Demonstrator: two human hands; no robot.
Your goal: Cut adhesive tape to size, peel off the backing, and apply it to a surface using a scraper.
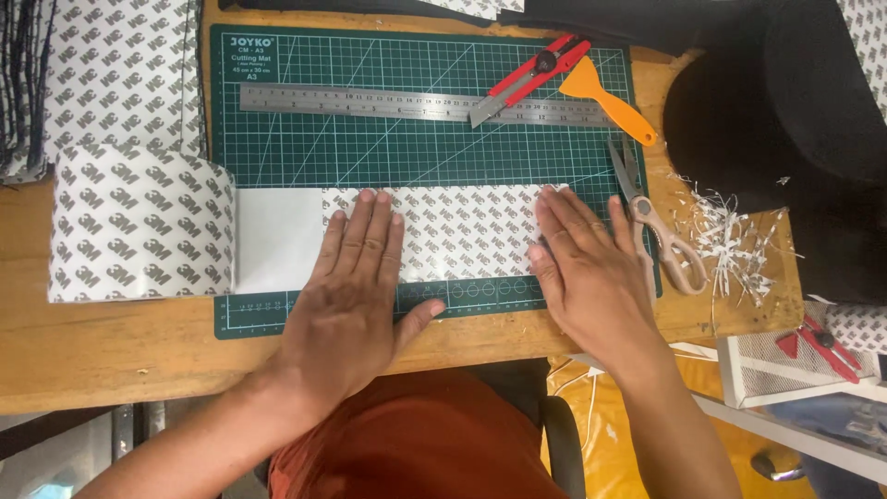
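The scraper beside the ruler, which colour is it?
The scraper is orange all over, blade and handle, as shown in the head view.

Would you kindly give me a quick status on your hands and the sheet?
Left hand and right hand flat, open, pressing patterned sheet onto green cutting mat. Scissors beside right hand.

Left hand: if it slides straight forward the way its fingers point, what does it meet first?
Probably the steel ruler; past the sheet under the left hand only bare green mat lies between.
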